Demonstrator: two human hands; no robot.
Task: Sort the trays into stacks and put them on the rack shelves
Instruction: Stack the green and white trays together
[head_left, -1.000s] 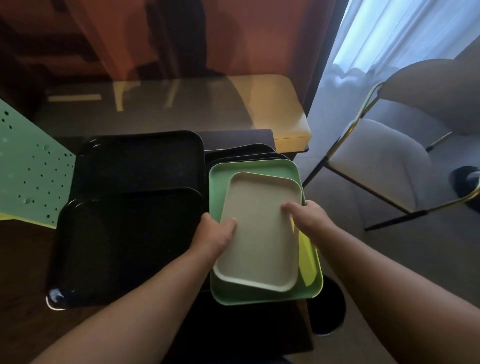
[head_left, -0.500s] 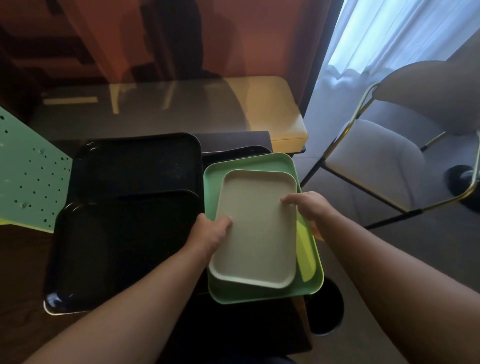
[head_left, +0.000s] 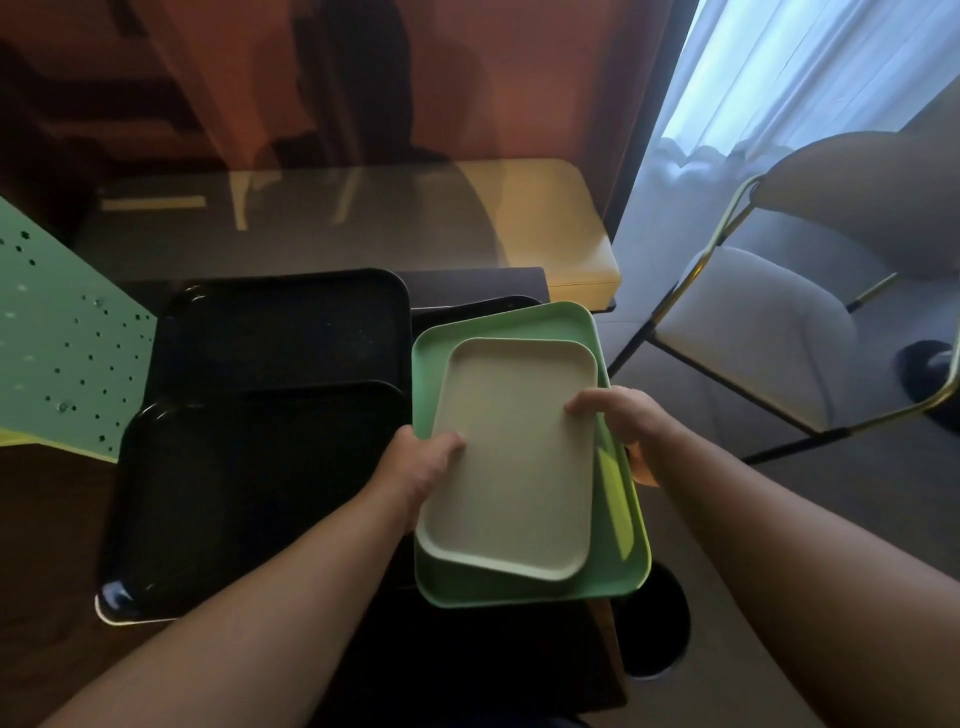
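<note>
A small beige tray (head_left: 511, 457) lies inside a larger green tray (head_left: 621, 519). My left hand (head_left: 418, 462) grips the pair at the left edge, thumb on the beige tray. My right hand (head_left: 623, 426) grips the right edge, fingertips on the beige tray and fingers under the green rim. The pair is tilted, raised off the dark surface. Left of it two large black trays lie overlapped: one near (head_left: 234, 499), one farther back (head_left: 280, 327). Another dark tray (head_left: 478, 306) shows behind the green one.
A green perforated panel (head_left: 57, 338) stands at the left. A glass-topped table (head_left: 291, 223) with a yellow bench (head_left: 561, 228) is beyond. A grey chair with brass frame (head_left: 753, 322) stands at right. A dark round bin (head_left: 660, 623) sits on the floor below.
Both hands have lifted the green and beige trays together, up and slightly right; the stack now tilts and uncovers more of the dark tray behind it.
</note>
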